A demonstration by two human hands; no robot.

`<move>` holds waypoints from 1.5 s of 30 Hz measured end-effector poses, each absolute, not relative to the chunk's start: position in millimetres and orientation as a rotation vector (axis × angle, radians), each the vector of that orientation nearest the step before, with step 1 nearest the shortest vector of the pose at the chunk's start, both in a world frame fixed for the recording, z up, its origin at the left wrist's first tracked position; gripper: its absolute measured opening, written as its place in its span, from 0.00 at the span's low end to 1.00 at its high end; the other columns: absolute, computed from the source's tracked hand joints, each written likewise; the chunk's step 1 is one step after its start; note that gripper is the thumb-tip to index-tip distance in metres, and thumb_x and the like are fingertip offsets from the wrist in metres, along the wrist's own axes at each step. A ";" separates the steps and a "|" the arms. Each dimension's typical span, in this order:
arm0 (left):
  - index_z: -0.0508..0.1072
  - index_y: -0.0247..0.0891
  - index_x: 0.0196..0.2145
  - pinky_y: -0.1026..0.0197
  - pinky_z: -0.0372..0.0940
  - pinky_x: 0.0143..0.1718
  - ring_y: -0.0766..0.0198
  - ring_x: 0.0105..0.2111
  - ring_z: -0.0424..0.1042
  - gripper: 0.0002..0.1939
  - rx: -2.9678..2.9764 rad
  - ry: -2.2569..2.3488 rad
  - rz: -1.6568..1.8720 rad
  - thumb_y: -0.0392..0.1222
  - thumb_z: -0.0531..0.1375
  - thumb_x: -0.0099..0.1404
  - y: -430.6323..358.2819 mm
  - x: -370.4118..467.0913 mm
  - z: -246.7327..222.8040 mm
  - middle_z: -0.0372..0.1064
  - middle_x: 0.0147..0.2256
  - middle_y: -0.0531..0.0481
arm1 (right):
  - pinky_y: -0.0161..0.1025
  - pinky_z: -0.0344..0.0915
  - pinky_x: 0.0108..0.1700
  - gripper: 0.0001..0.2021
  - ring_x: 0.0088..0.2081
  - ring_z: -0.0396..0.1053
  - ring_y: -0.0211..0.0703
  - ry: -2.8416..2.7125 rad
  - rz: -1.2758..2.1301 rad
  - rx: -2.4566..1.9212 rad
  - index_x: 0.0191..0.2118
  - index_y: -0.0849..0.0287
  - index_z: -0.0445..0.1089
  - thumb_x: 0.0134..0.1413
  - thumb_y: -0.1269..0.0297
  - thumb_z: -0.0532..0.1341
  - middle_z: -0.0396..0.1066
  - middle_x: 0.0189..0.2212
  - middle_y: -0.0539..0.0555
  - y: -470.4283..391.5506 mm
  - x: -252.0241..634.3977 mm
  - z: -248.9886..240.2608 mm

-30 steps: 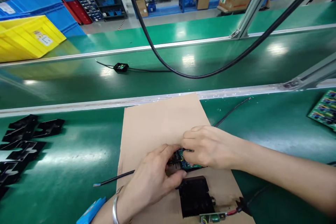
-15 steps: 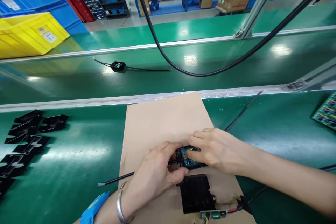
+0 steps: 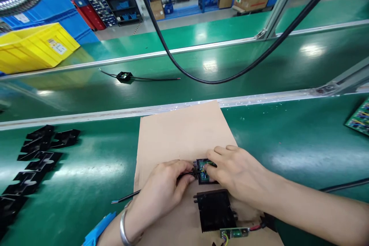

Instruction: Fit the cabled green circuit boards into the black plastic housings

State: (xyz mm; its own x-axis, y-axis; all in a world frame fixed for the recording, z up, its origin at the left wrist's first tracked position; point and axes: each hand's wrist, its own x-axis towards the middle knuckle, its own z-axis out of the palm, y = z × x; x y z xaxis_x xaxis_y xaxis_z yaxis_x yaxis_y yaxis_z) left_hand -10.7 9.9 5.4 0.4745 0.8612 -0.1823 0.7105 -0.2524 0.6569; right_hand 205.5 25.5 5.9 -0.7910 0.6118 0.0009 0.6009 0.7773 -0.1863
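The housing [image 3: 204, 177] lies between the left hand [image 3: 164, 184], pinching its cable [image 3: 127, 196], and the arched right hand [image 3: 238, 171] (grip unclear).

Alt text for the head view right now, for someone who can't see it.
A person's left hand pinches a black cable at a small black box holding a circuit board; the right hand touches the box. Cardboard lies beneath; black plastic parts lie left on the green table.

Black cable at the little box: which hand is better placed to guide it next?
Probably the left hand: it pinches the cable just outside the box, while the right hand is at the circuit board inside.
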 end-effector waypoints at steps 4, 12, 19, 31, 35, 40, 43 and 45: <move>0.73 0.40 0.41 0.59 0.68 0.33 0.61 0.32 0.74 0.09 2.250 1.283 0.458 0.33 0.55 0.65 3.4 -6.1 0.0 0.75 0.34 0.52 | 0.43 0.56 0.35 0.07 0.38 0.61 0.46 -2.835 0.290 -0.874 0.30 0.60 0.70 0.59 0.71 0.58 0.66 0.33 0.54 27.7 206.9 -2.8; 0.71 0.38 0.37 0.62 0.67 0.29 0.63 0.28 0.71 0.11 2.520 1.244 0.646 0.29 0.51 0.66 -1.0 -2.1 -12.4 0.71 0.29 0.51 | 0.41 0.56 0.36 0.03 0.34 0.60 0.43 -2.770 0.331 -0.923 0.37 0.60 0.66 0.63 0.71 0.56 0.67 0.31 0.51 25.4 207.7 -6.3; 0.72 0.36 0.40 0.62 0.70 0.33 0.64 0.31 0.74 0.10 2.689 1.176 0.711 0.28 0.53 0.68 -1.8 -7.9 -17.2 0.75 0.34 0.50 | 0.43 0.56 0.37 0.04 0.36 0.60 0.45 -2.831 0.255 -0.811 0.38 0.60 0.67 0.63 0.71 0.55 0.68 0.31 0.52 22.5 214.9 -10.4; 0.67 0.17 0.52 0.49 0.72 0.45 0.47 0.48 0.70 0.21 3.087 1.150 0.337 0.22 0.47 0.63 -26.5 -10.3 -32.7 0.68 0.50 0.29 | 0.45 0.54 0.34 0.06 0.37 0.60 0.50 -2.903 0.123 -0.794 0.38 0.63 0.73 0.57 0.68 0.60 0.65 0.31 0.57 22.9 207.8 0.0; 0.68 0.23 0.53 0.48 0.72 0.44 0.50 0.45 0.71 0.23 2.892 1.241 0.390 0.24 0.50 0.60 -25.0 -7.6 -30.0 0.70 0.48 0.34 | 0.44 0.54 0.35 0.09 0.38 0.60 0.48 -2.859 0.202 -0.772 0.38 0.60 0.73 0.63 0.67 0.55 0.65 0.32 0.55 25.9 211.2 -7.9; 0.72 0.32 0.50 0.52 0.73 0.41 0.56 0.41 0.73 0.20 2.640 1.295 0.476 0.29 0.50 0.62 -14.9 -6.1 -9.5 0.73 0.44 0.41 | 0.40 0.58 0.39 0.11 0.38 0.61 0.42 -2.687 0.427 -0.809 0.35 0.59 0.72 0.64 0.71 0.53 0.67 0.34 0.54 24.9 220.6 -12.9; 0.71 0.35 0.49 0.53 0.73 0.41 0.57 0.40 0.73 0.17 2.584 1.288 0.500 0.31 0.51 0.65 -11.9 -5.8 -3.9 0.72 0.44 0.43 | 0.39 0.59 0.39 0.10 0.38 0.61 0.42 -2.645 0.450 -0.919 0.34 0.60 0.73 0.62 0.73 0.54 0.68 0.33 0.54 21.4 220.5 -7.5; 0.70 0.35 0.48 0.51 0.72 0.41 0.57 0.40 0.73 0.14 2.560 1.254 0.484 0.33 0.52 0.66 -10.1 -6.0 -5.7 0.72 0.44 0.44 | 0.40 0.59 0.38 0.06 0.37 0.61 0.44 -2.653 0.393 -1.017 0.33 0.60 0.73 0.59 0.70 0.59 0.67 0.32 0.55 20.2 217.2 -4.7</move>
